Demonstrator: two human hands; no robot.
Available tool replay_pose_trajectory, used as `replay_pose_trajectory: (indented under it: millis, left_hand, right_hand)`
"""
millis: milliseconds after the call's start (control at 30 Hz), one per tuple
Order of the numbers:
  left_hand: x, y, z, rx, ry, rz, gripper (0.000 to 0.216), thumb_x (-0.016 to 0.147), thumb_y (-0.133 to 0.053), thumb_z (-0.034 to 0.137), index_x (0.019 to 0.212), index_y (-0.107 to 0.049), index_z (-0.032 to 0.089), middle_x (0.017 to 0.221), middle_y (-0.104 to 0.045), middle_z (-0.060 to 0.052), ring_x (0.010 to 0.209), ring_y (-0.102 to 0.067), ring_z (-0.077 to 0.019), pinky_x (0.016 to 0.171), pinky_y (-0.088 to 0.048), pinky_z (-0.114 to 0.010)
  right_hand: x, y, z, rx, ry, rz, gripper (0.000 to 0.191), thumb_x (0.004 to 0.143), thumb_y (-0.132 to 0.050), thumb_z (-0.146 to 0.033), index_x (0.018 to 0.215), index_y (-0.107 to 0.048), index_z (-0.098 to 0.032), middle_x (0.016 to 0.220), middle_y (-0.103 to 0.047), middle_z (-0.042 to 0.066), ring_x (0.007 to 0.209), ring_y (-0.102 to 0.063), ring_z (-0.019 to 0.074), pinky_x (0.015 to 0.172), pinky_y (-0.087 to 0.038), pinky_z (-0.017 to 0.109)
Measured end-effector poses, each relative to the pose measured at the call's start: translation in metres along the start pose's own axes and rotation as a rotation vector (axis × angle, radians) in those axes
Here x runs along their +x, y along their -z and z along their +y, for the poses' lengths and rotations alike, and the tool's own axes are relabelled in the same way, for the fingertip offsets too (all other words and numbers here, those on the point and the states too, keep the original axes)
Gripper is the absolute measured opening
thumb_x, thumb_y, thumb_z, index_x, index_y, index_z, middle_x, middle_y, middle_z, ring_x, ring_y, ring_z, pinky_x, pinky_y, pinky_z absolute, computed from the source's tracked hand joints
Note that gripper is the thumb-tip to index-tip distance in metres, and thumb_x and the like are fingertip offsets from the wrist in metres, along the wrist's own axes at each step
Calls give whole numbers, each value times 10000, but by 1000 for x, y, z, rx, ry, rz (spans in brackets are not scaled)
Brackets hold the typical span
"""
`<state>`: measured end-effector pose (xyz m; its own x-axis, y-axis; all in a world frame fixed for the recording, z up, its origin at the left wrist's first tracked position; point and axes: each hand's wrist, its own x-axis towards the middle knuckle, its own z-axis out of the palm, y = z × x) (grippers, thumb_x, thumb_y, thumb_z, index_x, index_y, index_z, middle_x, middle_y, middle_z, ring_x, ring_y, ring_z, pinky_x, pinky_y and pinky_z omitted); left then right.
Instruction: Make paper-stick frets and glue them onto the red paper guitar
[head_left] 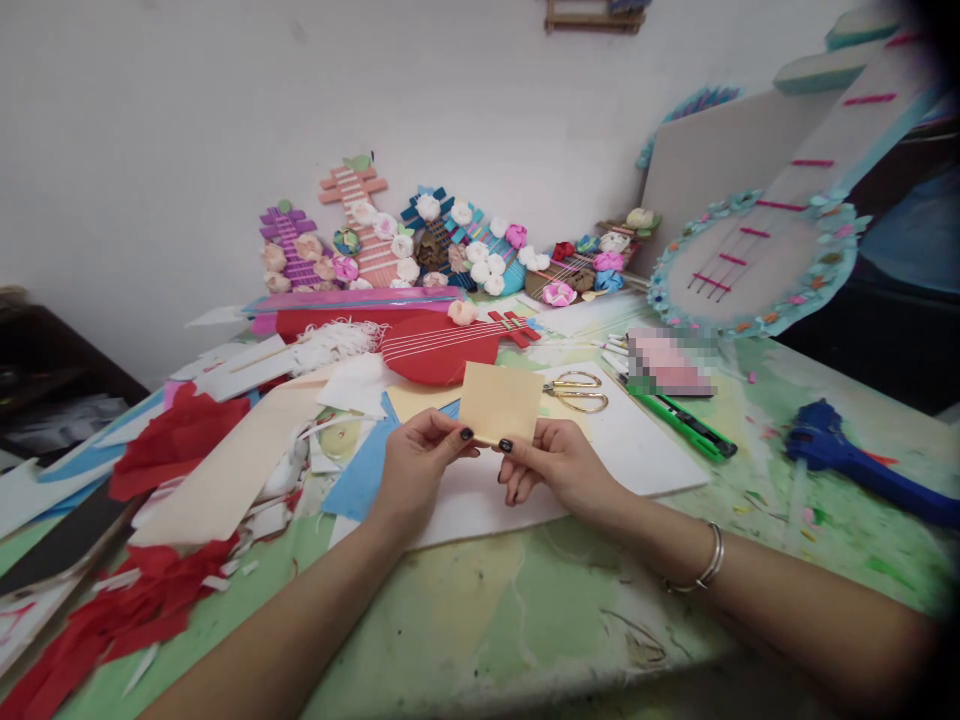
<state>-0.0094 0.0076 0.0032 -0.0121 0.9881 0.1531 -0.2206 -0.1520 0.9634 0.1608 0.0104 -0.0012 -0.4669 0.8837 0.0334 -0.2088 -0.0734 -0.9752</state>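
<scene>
A small yellow piece of paper point(501, 402) is held up above a white board point(645, 450). My left hand point(424, 455) pinches its lower left edge between thumb and fingers. At its lower right edge, my right hand point(551, 465) grips it with the thumb in front, the other fingers curled below. Just behind the paper lie gold-handled scissors point(577, 390), their blades mostly hidden. Blue paper point(360, 470) lies under and beside my left hand. A red lute-shaped craft piece point(435, 345) with white strings rests beyond the paper.
Red crepe paper point(176, 440), a cream strip point(240, 450) and scraps cover the left side. On the right are a green utility knife point(686, 425), a blue glue gun point(862, 460) and a large instrument-shaped craft point(750, 260). Several flower-decorated crafts point(360, 225) stand along the wall.
</scene>
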Motion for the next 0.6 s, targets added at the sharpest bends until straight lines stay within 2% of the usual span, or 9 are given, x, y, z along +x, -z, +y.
replay_pose_trajectory:
  millis: [600]
  left_hand:
    - [0,0,3,3,82,-4,198,625,-750,174,664,-569,103,656,-682,-25,612,-652,-121,642,-530,-226]
  right_hand:
    - [-3,-2,2,-63,6,71,336,745,-617,-438,747,-549,-109,640,-657,56,498,-661,166,489,-556,256]
